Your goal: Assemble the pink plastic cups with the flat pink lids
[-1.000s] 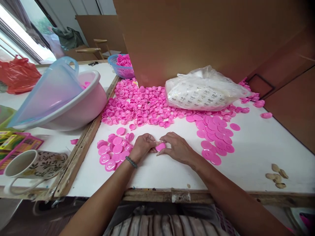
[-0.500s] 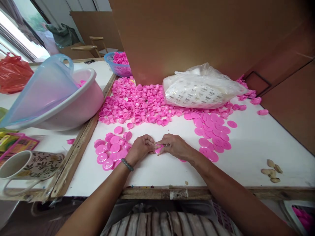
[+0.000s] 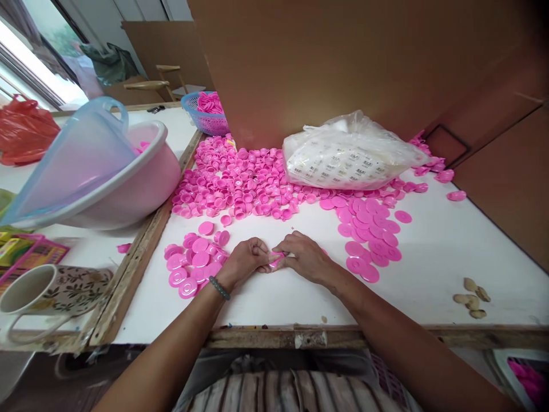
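Note:
Between both hands, just above the white table, is a small pink plastic piece (image 3: 277, 259), mostly covered by fingers. My left hand (image 3: 247, 262), with a beaded bracelet at the wrist, pinches its left side. My right hand (image 3: 305, 256) grips it from the right with thumb and fingers. To the left lies a group of pink round pieces (image 3: 201, 259), some with raised rings. On the right, flat pink discs (image 3: 364, 229) overlap in a loose spread. Beyond the hands spreads a heap of small pink cups (image 3: 240, 183).
A clear bag of printed labels (image 3: 351, 157) rests against tall cardboard (image 3: 343, 63). At left stand a white basin (image 3: 128, 189), a floral mug (image 3: 77, 289) and a red bag (image 3: 26, 129). A blue basket (image 3: 210, 122) sits behind. Peanut shells (image 3: 472, 298) lie at right.
Both hands stay in nearly the same place on the pink piece. The right hand's fingers have shifted slightly over it, with the knuckles turned a little.

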Action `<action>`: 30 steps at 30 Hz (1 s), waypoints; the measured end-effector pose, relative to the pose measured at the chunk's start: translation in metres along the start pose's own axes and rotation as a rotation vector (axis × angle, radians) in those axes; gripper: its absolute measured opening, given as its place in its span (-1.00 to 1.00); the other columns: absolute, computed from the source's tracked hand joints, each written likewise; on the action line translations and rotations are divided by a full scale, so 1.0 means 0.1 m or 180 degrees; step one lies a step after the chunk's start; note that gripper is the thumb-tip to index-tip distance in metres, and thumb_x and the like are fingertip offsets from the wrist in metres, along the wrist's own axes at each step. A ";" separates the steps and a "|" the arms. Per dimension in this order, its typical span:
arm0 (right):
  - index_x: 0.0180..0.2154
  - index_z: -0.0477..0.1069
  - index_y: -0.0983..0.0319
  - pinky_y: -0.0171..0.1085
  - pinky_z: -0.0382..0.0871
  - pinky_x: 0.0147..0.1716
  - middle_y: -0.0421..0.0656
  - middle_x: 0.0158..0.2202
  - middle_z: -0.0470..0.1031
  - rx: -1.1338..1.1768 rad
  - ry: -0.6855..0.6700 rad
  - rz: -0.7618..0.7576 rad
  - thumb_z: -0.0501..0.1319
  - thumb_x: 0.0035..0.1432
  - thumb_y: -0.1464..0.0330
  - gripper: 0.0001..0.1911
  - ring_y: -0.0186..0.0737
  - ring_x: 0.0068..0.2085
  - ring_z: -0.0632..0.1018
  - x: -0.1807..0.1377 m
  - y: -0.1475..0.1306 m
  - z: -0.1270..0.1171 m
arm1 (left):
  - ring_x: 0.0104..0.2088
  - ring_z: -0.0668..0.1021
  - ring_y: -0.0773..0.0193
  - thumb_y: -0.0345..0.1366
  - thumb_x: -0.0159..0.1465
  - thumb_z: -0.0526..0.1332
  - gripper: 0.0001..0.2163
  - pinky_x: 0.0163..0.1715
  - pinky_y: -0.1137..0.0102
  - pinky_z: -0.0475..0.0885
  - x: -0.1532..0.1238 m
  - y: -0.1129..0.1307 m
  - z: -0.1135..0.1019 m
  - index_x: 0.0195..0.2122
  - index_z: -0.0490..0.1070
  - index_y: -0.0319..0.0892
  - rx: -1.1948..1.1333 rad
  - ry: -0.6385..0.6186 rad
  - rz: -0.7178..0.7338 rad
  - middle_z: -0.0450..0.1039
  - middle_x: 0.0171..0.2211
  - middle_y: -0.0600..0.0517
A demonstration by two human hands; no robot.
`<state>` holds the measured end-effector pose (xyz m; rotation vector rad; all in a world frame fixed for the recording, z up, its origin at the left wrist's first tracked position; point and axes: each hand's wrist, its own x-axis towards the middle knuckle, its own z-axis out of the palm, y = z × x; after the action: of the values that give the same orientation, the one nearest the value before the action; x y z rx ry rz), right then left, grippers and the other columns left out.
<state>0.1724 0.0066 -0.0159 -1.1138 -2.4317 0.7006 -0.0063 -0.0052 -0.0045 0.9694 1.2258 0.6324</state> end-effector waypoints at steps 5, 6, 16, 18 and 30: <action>-0.49 0.46 0.20 -0.31 0.17 -0.32 -0.21 -0.47 0.34 0.0091 0.0099 -0.0027 0.25 0.06 0.32 -0.87 -0.29 -0.35 0.30 0.00 0.02 0.00 | -0.66 0.49 0.37 -0.24 -0.16 0.43 -0.59 -0.64 0.53 0.40 0.00 -0.03 0.03 -0.43 0.21 -0.23 -0.0024 0.0050 -0.0109 0.41 -0.69 0.11; -0.50 0.46 0.20 -0.30 0.17 -0.32 -0.20 -0.47 0.34 0.0029 0.0094 -0.0006 0.24 0.07 0.30 -0.85 -0.29 -0.35 0.29 0.00 0.02 0.00 | -0.67 0.49 0.36 -0.22 -0.16 0.43 -0.58 -0.65 0.53 0.40 0.00 -0.04 0.03 -0.43 0.20 -0.23 -0.0025 0.0066 -0.0140 0.41 -0.70 0.10; -0.39 0.52 0.16 -0.29 0.23 -0.32 -0.17 -0.45 0.39 0.0024 -0.0017 -0.0080 0.18 0.11 0.20 -0.78 -0.26 -0.32 0.33 0.01 0.05 -0.03 | -0.72 0.44 0.34 -0.17 -0.08 0.37 -0.61 -0.68 0.49 0.33 -0.02 -0.03 0.06 -0.37 0.18 -0.19 0.0172 0.0086 0.0131 0.35 -0.74 0.16; -0.26 0.50 0.17 -0.27 0.28 -0.30 -0.15 -0.37 0.43 0.0136 0.0326 0.0035 0.18 0.11 0.19 -0.76 -0.23 -0.27 0.37 0.04 0.11 -0.06 | -0.71 0.41 0.36 -0.14 -0.01 0.31 -0.67 -0.68 0.51 0.27 -0.09 -0.01 0.01 -0.37 0.21 -0.18 0.0640 0.0363 0.0399 0.33 -0.73 0.17; -0.06 0.37 0.23 -0.19 0.20 -0.18 -0.07 -0.14 0.44 -0.1022 0.0563 0.0373 0.09 0.15 0.47 -0.70 -0.13 -0.14 0.33 0.29 0.45 -0.25 | -0.43 0.46 0.21 -0.15 0.20 0.10 -0.79 -0.51 0.43 0.20 -0.42 0.21 -0.04 -0.24 0.33 -0.16 0.3917 0.1824 0.1158 0.44 -0.34 -0.05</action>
<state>0.1946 0.0618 -0.0182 -1.3845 -2.3940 0.2331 -0.0192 -0.0296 0.0338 2.1634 2.0288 0.3929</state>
